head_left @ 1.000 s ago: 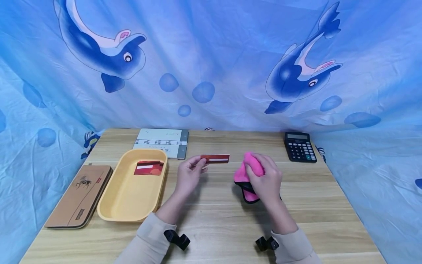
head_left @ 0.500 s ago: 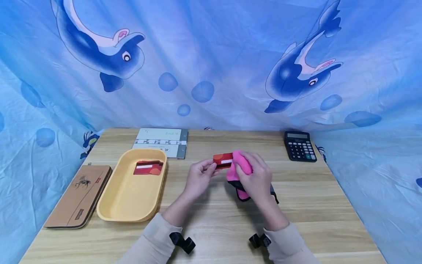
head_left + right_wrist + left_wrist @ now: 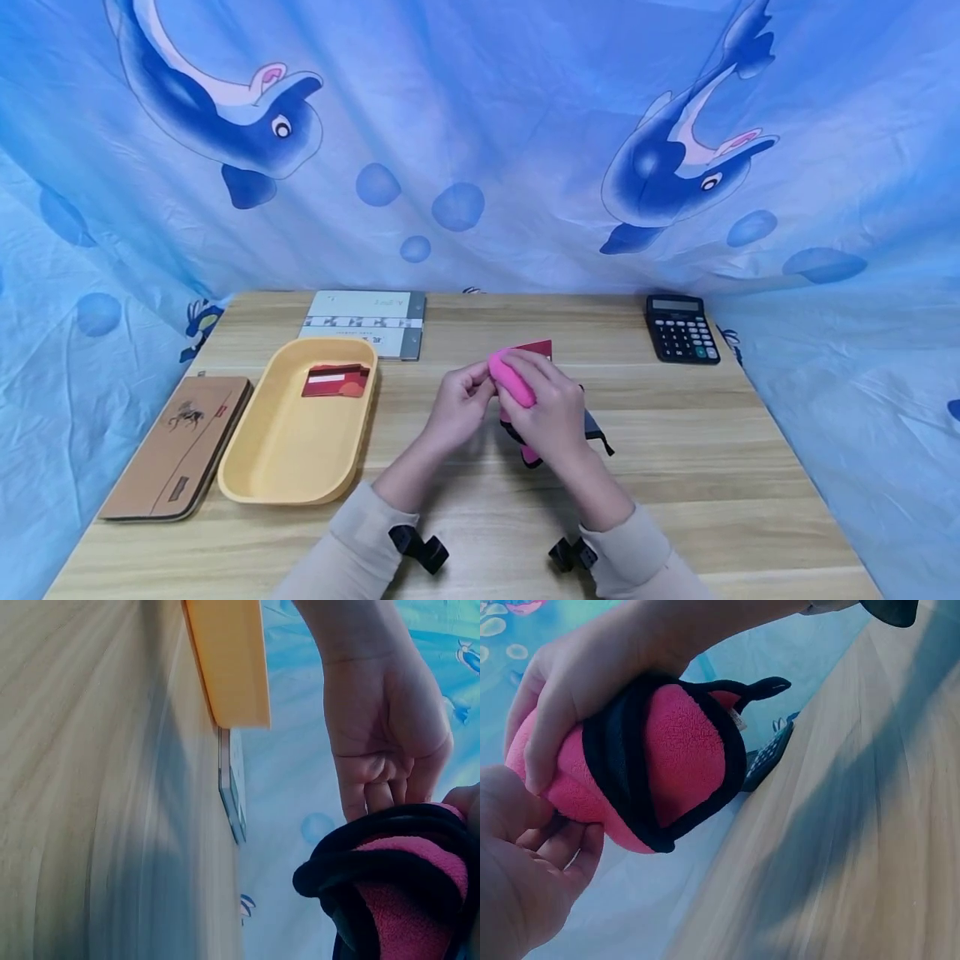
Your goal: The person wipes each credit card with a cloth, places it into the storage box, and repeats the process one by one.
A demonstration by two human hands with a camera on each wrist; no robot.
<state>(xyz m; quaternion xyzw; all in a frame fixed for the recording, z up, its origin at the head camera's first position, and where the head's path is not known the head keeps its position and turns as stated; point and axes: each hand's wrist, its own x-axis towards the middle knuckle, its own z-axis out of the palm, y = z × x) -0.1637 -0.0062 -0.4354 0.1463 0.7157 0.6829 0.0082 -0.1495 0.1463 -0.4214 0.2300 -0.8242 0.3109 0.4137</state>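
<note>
My left hand (image 3: 459,404) pinches a red bank card at its near end, fingertips right at the cloth's edge. A red corner of the card (image 3: 540,347) shows beyond the right hand's knuckles; most of it is hidden. A fuzzy pink cloth (image 3: 512,380) with black trim is folded over the card, and my right hand (image 3: 546,408) grips it from the right. In the left wrist view, the cloth (image 3: 686,754) bulges below the right hand, its black hanging loop (image 3: 765,688) sticking out. Both hands meet above the middle of the table.
A yellow tray (image 3: 258,450) stands at the left with more red bank cards (image 3: 335,381) inside. Beside it lies a brown wallet (image 3: 180,450). A pale booklet (image 3: 363,308) lies behind the tray, and a black calculator (image 3: 682,329) at the back right of the wooden table.
The hands have come together, the right moving left with the cloth and the left moving right with the card. The cloth now covers most of the card.
</note>
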